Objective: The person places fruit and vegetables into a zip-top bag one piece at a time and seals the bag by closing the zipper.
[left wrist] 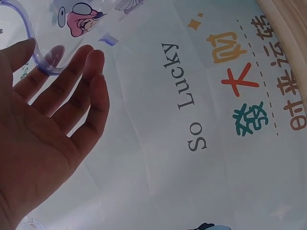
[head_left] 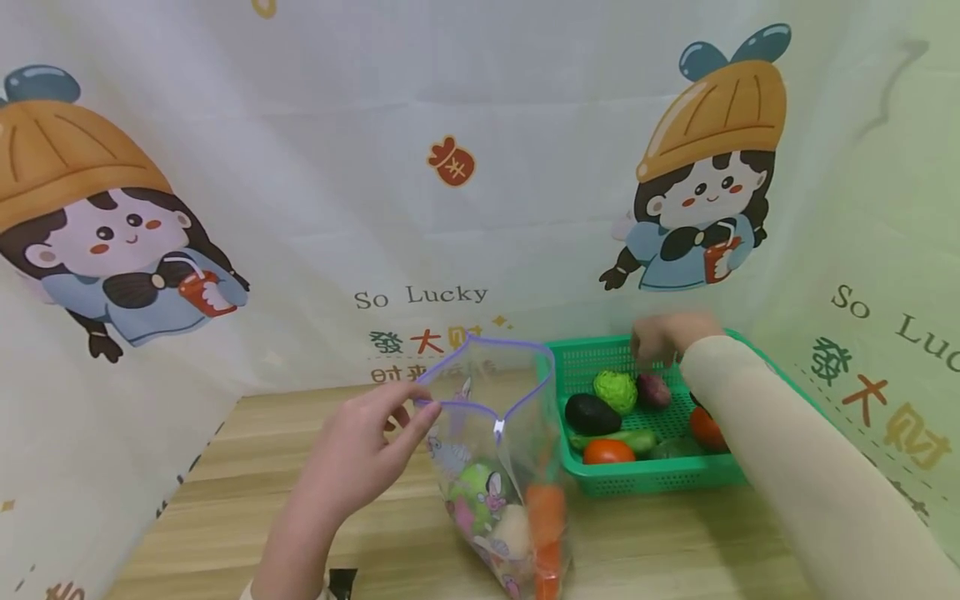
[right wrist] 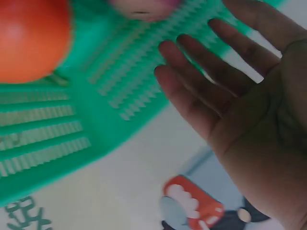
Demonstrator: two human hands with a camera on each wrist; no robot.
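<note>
A clear zip bag (head_left: 465, 433) with a purple rim stands on the table, its mouth wide. My left hand (head_left: 375, 446) pinches the bag's rim between thumb and forefinger, the other fingers loosely bent in the left wrist view. Inside the bag show a carrot (head_left: 546, 521), a green vegetable (head_left: 472, 487) and a pale round one. Over the back of a green basket (head_left: 652, 479) hovers my right hand (head_left: 671, 337), its fingers extended and holding nothing in the right wrist view. Below it lie a purple vegetable (head_left: 654, 390) and a light green one (head_left: 615, 392).
The basket also holds a dark avocado-like item (head_left: 592, 414), a long green vegetable (head_left: 622, 440) and red tomatoes (head_left: 609, 452). A printed cloth (head_left: 322, 208) hangs behind the wood-look table (head_left: 262, 467). A small black object (head_left: 342, 581) is near the left forearm.
</note>
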